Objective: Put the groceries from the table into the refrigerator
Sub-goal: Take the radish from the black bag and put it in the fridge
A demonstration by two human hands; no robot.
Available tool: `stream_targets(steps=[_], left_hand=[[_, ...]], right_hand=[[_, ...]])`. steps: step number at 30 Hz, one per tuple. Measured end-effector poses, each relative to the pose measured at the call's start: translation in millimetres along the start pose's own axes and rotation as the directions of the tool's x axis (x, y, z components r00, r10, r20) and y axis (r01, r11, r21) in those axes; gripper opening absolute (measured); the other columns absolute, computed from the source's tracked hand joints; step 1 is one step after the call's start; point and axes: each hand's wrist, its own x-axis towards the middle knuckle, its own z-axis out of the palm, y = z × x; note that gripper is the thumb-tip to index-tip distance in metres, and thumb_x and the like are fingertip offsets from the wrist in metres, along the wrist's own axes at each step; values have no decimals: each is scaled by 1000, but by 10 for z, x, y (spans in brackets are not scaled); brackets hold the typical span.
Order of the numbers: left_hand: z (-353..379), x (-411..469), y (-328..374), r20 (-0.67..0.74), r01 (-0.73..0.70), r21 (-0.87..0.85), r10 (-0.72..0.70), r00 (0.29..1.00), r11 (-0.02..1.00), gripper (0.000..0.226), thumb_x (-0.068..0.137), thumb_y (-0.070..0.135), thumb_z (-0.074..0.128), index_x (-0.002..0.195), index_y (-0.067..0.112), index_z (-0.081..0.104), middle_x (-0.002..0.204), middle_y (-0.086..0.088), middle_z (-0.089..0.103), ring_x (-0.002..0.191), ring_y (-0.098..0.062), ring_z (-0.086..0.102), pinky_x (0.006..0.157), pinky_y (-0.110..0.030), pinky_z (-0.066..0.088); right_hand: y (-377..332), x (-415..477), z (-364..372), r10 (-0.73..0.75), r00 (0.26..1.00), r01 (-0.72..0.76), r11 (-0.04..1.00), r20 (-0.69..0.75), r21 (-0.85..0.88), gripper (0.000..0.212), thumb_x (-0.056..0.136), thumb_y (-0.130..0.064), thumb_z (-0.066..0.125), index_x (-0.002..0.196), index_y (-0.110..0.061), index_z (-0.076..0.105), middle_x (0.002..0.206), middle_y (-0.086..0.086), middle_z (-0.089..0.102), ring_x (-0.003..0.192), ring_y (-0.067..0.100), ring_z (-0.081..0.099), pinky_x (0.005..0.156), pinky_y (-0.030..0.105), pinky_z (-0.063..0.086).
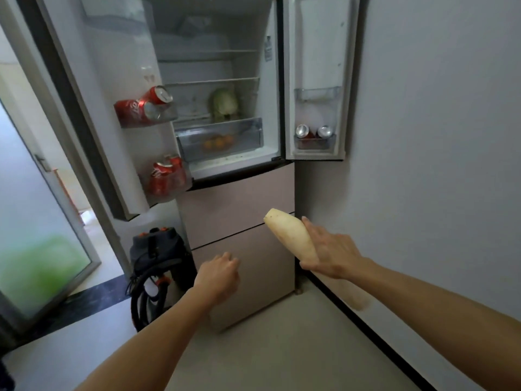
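The refrigerator point(239, 198) stands ahead with both upper doors swung open. My right hand point(329, 253) grips a pale white radish point(290, 234), held in front of the lower drawers with its blunt end pointing up and left. My left hand point(218, 273) hovers before the bottom drawer, fingers loosely curled and holding nothing. Inside, a cabbage point(225, 104) sits on a shelf and oranges point(218, 142) lie in the clear crisper drawer point(248, 135). Red soda cans point(143, 107) fill the left door bins, and two more cans point(313, 132) stand in the right door bin.
A dark vacuum cleaner point(158, 258) with a coiled hose stands on the floor left of the fridge. A glass sliding door point(36, 221) is at the far left. A plain wall point(437, 136) runs along the right side.
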Motion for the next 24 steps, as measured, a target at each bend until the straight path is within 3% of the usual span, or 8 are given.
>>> stream_targets(steps=[9,14,17,24], left_hand=[[-100,1716,-573,-94,77,-9,-78,993,997,23,96,27,41,112,16,53,113,-5,52,101,-26,53,70,-34,40],[-255,2812,-1138,-218,136,-1,-133,967,991,23,94,27,44,111,15,56,111,-5,52,97,-25,54,67,-35,40],[-419,3461,-1508,-316,187,-1,-178,932,982,24,94,27,45,111,14,56,111,-6,54,96,-27,54,64,-36,40],[-653,4724,-2246,-353,288,-60,-290,890,956,25,92,24,46,112,12,54,116,-9,51,100,-30,52,68,-36,41]], right_hand=[[478,2077,-181,-143,985,133,986,-97,-101,102,76,-65,55,149,-34,-8,124,6,50,90,31,61,74,37,45],[541,3310,-338,-207,959,172,968,-191,-183,101,75,-67,56,149,-38,-7,125,5,48,83,26,59,66,33,38],[539,4058,-472,-212,947,173,970,-243,-171,101,74,-70,55,147,-42,-9,120,5,46,80,26,57,65,33,40],[443,5573,-764,-226,931,194,972,-287,-136,102,73,-70,57,148,-43,-7,125,7,45,85,26,55,67,33,36]])
